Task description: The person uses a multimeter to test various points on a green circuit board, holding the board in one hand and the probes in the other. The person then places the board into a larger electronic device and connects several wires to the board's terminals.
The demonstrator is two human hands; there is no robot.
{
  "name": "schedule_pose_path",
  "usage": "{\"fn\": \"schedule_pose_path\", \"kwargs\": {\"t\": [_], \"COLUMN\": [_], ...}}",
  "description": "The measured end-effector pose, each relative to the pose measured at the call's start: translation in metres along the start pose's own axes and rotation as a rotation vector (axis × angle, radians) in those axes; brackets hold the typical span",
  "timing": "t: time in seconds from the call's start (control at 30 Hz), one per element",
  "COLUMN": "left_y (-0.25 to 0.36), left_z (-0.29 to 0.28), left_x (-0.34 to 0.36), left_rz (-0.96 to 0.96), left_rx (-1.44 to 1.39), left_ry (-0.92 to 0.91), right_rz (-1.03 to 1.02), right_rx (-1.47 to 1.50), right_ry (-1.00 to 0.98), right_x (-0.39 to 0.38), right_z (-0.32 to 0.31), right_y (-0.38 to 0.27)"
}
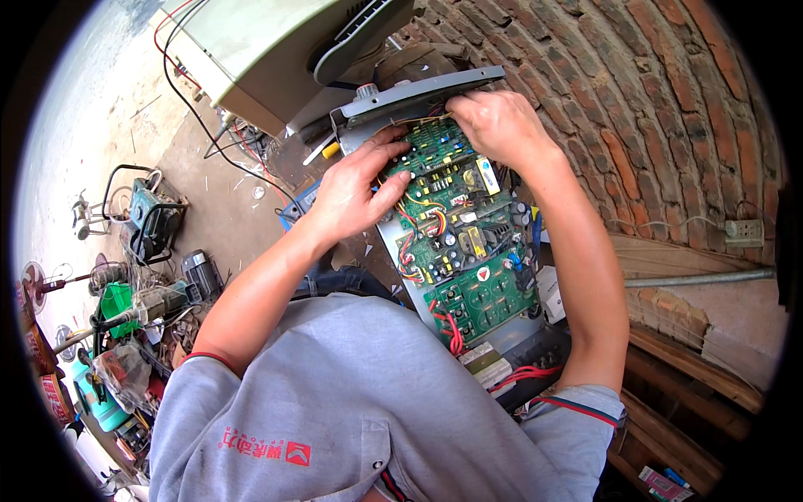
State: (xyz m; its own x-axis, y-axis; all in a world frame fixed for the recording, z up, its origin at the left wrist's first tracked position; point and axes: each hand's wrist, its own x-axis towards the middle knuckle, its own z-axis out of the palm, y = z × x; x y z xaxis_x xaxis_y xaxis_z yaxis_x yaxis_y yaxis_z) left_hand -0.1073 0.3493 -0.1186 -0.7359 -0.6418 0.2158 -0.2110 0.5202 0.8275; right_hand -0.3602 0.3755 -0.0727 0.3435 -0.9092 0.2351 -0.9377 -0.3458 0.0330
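Observation:
An open electrical unit stands before me, with green circuit boards [481, 297] crowded with capacitors, coils and coloured wires. Its grey front panel [427, 92], with a round knob [366, 90], crosses the far end. My left hand [355, 188] rests at the left edge of the far board, thumb apart and fingers stretched over it. Just behind the panel, near its right end, my right hand [493, 125] is closed with its fingertips pinched. A thin yellowish wire [422, 119] runs up to those fingertips. Whether they grip it is hidden.
A large pale machine housing [251, 63] stands beyond the panel. Brick wall [619, 109] rises on the right, with a socket [743, 233] and a pipe [711, 278]. On the left floor are a motor [201, 272], a framed machine [155, 213] and a green basket [117, 308].

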Motion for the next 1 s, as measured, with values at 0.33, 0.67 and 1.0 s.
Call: {"fn": "schedule_pose_path", "kwargs": {"t": [0.33,0.67,1.0], "left_y": [-0.004,0.000,0.002], "left_z": [0.002,0.001,0.002], "left_x": [0.001,0.000,0.000], "left_rz": [0.035,0.005,-0.021], "left_rx": [0.032,0.008,-0.014], "left_ry": [0.021,0.008,0.010], "right_rz": [-0.037,-0.029,-0.052], "right_rx": [-0.032,-0.003,-0.057], "right_ry": [-0.001,-0.050,-0.176], "right_x": [0.003,0.006,0.015], "right_z": [0.001,0.001,-0.008], "right_y": [-0.003,-0.003,-0.010]}}
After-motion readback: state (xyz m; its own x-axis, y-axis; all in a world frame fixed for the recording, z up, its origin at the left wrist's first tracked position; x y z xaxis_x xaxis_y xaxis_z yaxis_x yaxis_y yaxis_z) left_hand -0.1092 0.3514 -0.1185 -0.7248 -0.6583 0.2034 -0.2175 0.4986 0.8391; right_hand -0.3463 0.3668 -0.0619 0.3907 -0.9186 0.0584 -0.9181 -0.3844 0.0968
